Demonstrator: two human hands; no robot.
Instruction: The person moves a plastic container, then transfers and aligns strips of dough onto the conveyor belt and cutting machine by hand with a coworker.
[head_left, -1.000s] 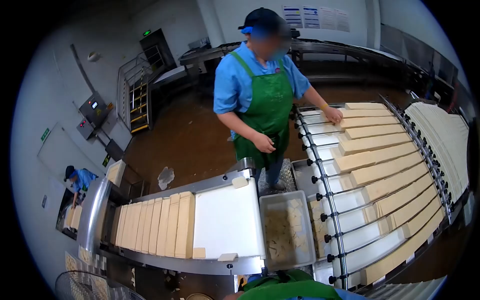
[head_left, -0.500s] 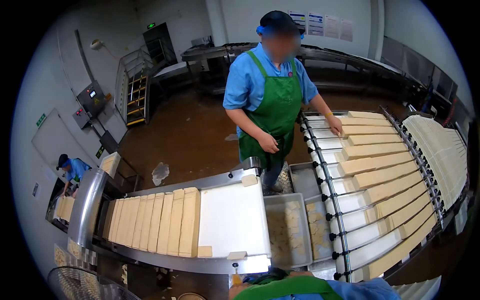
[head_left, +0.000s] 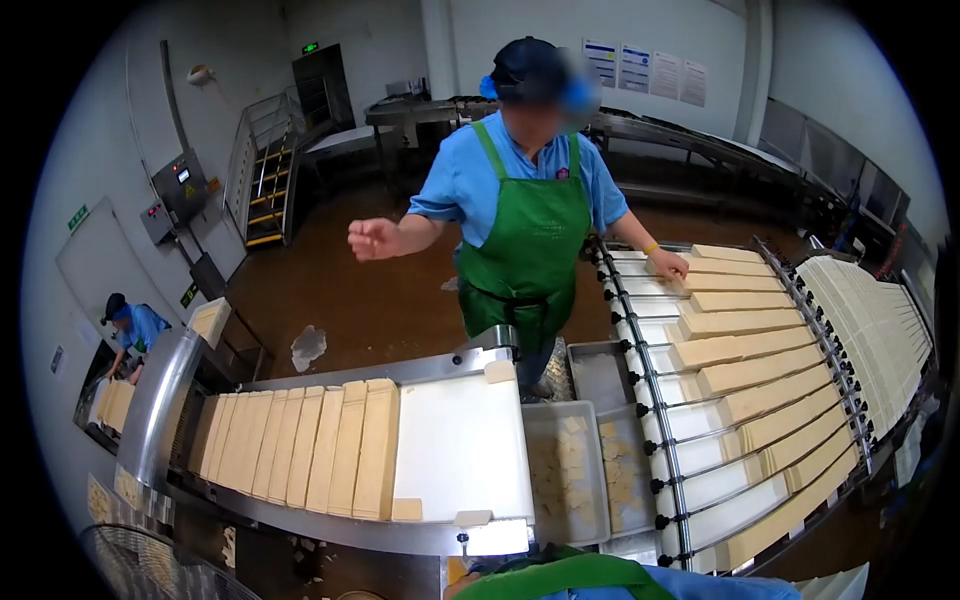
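Note:
Neither of my hands shows; only my green apron (head_left: 570, 576) and blue sleeve are at the bottom edge. In front of me on the left, a white conveyor belt (head_left: 462, 440) carries a row of pale rectangular stacks (head_left: 320, 450), with small loose pieces (head_left: 407, 509) near its edge. To the right, a belt with metal divider rods (head_left: 652, 385) holds long rows of the same pale pieces (head_left: 765, 372). Between the two belts sits a grey bin (head_left: 568, 470) with broken pieces inside.
A co-worker (head_left: 530, 220) in a green apron stands across, one hand on a row at the right belt. Another person (head_left: 135, 325) works at the far left. Metal stairs (head_left: 268, 185) stand behind, and a wire fan guard (head_left: 140, 565) is at lower left.
The co-worker's other hand has risen from the waist and stretched out to the left above the floor. The stacks on the left belt have shifted slightly left in view.

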